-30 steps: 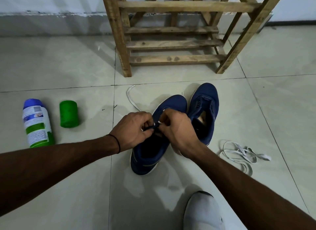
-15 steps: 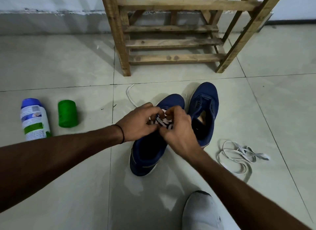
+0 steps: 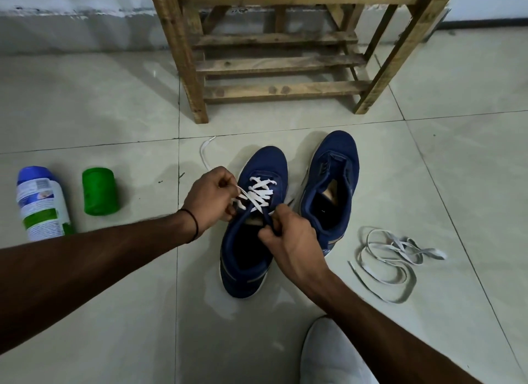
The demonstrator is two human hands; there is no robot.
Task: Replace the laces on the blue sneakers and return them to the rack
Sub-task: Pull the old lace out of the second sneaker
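Head view. The sneaker in work (image 3: pixel 265 163) lies on the floor. Its long axis runs from the heel, nearest the person, to the toe, which points toward the rack (image 3: pixel 280 63) and slightly right. The white lace (image 3: pixel 258 193) crosses the far eyelets; the near ones appear unlaced.

The left hand (image 3: pixel 213 196), at the shoe's left edge, pinches the lace with curled fingers, and the lace leads right from them into the eyelets. The right hand (image 3: pixel 288 240), at the near right side, grips a dark strip at the throat; whether this is tongue or eyelet edge cannot be told.

The second sneaker (image 3: pixel 334 183) stands just beside it on the right, unlaced. The next open eyelets probably lie between the hands, nearer the right one.
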